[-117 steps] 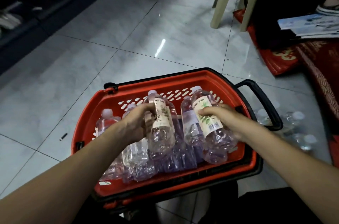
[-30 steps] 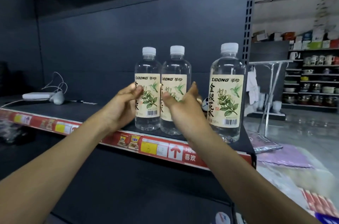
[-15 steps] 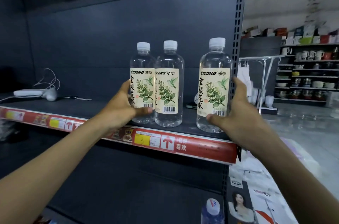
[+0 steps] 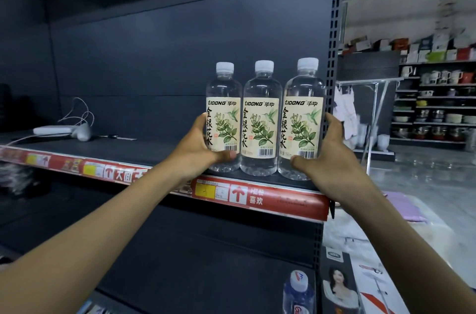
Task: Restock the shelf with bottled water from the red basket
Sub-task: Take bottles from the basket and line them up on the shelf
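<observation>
Three clear water bottles with white caps and cream flower labels stand upright side by side at the right end of the dark shelf (image 4: 144, 156). My left hand (image 4: 198, 151) grips the left bottle (image 4: 223, 97) low down, thumb across its front. The middle bottle (image 4: 261, 118) stands between the other two and touches both. My right hand (image 4: 324, 156) grips the right bottle (image 4: 302, 97), fingers round its right side and thumb under the label. The red basket is out of view.
A white charger with a cable (image 4: 64, 129) lies at the shelf's left. The perforated upright (image 4: 334, 30) stands just right of the bottles. A blue-labelled bottle (image 4: 298, 293) sits below. Red price strips (image 4: 257, 196) line the shelf edge. Far shelves of kitchenware (image 4: 438, 107) stand at the right.
The right bottle has been slid left against the middle one, closing the gap. My left hand still holds the left bottle. Earlier both bottles came up from the red basket.
</observation>
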The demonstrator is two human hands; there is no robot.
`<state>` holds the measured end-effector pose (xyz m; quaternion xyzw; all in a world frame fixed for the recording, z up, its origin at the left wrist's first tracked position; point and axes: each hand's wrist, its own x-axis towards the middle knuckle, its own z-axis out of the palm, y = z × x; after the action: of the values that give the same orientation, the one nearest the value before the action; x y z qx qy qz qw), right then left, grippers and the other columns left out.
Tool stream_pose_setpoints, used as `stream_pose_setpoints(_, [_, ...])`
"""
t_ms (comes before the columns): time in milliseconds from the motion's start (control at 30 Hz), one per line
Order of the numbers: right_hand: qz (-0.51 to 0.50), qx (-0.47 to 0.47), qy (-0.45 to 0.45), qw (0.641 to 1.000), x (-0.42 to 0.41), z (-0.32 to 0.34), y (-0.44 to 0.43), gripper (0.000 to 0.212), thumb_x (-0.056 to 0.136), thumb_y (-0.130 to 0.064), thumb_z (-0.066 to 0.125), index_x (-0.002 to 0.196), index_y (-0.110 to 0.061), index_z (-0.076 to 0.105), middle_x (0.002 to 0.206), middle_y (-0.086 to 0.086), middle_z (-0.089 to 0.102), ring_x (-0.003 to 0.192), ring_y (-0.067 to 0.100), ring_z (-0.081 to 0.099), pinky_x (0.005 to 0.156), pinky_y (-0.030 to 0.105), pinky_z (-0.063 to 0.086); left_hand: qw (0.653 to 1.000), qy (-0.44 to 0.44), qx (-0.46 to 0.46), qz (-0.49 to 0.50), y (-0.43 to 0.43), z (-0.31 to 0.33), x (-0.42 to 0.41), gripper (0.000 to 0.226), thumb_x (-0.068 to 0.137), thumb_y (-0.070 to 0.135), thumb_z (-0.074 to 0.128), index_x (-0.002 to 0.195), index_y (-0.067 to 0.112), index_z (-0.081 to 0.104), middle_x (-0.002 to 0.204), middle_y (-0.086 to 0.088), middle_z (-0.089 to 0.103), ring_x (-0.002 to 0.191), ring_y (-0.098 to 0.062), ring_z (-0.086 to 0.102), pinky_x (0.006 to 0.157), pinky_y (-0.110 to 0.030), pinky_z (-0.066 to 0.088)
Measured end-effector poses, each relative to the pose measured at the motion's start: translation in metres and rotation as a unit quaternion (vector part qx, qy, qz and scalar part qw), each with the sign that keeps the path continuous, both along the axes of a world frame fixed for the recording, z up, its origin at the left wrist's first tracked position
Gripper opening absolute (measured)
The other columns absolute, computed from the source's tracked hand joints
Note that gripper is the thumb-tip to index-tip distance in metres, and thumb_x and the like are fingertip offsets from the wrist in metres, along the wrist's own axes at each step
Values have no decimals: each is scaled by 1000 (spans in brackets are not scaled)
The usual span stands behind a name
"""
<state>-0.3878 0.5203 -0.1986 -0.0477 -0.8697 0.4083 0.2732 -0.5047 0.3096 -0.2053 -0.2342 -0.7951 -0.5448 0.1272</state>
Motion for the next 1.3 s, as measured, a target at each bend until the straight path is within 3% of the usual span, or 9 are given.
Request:
stream_pose_setpoints(67, [-18,0,8,1000,8,-4,-5,103,87,-14,73,155,-24,-3,140,2,46,106,18,58,87,18,45,1000,7,-17,16,1,1,11,85,72,17,85,137,36,35,107,21,66,105,-6,64,93,-24,47])
stream_pose_setpoints(133, [-67,66,86,992,17,-15,-14,99,85,-18,74,155,-22,5,149,9,31,129,28,43,98,28,36,994,39,-81,68,-5,1,31,92,82,27,78,151,33,18,121,19,59,116,-9,56,93,-23,40])
stream_pose_setpoints(200, [-80,134,179,971,28,-27,-32,89,83,-18,72,153,-22,17,147,12,28,133,32,37,101,37,38,967,90,-178,157,-23,-5,52,94,89,42,66,156,30,1,150,-1,41,136,-23,40,104,-33,36])
stream_pose_setpoints(367, [74,198,165,963,45,-50,-115,63,88,-26,65,145,-28,38,148,5,25,134,29,37,102,40,41,820,181,-412,353,-101,-42,115,81,94,52,48,157,28,3,152,-13,32,140,-34,30,108,-49,34])
stream_pose_setpoints(500, [249,210,97,941,46,-79,-198,51,94,-35,57,141,-32,38,143,-5,24,130,20,38,97,36,43,740,130,-501,429,-178,-78,184,74,94,53,43,156,27,12,148,-12,37,138,-33,34,109,-47,33])
stream_pose_setpoints(667, [453,202,44,867,72,-137,-318,45,91,-29,62,135,-29,49,132,-1,38,116,20,48,92,33,40,662,-27,-549,510,-280,-132,309,68,87,55,34,148,25,33,133,-9,52,122,-33,51,93,-44,45])
stream_pose_setpoints(867, [634,238,-28,736,164,-228,-456,48,87,-24,65,133,-20,53,129,8,46,116,28,53,95,34,43,599,-306,-424,607,-362,-241,479,61,91,48,50,146,28,31,135,-7,51,121,-34,51,92,-43,47])
stream_pose_setpoints(1100, [725,285,-158,607,270,-340,-563,40,89,-25,61,128,-20,56,123,6,52,96,21,60,75,25,45,548,-461,-195,671,-400,-373,610,51,89,44,52,135,23,41,127,-8,60,108,-29,59,88,-42,51])
stream_pose_setpoints(1300, [722,354,-216,555,320,-436,-604,35,91,-28,62,122,-13,58,101,5,61,79,18,57,64,31,49,550,-507,-20,664,-410,-454,636,52,90,17,55,139,13,40,83,-3,63,60,-13,60,49,-24,42])
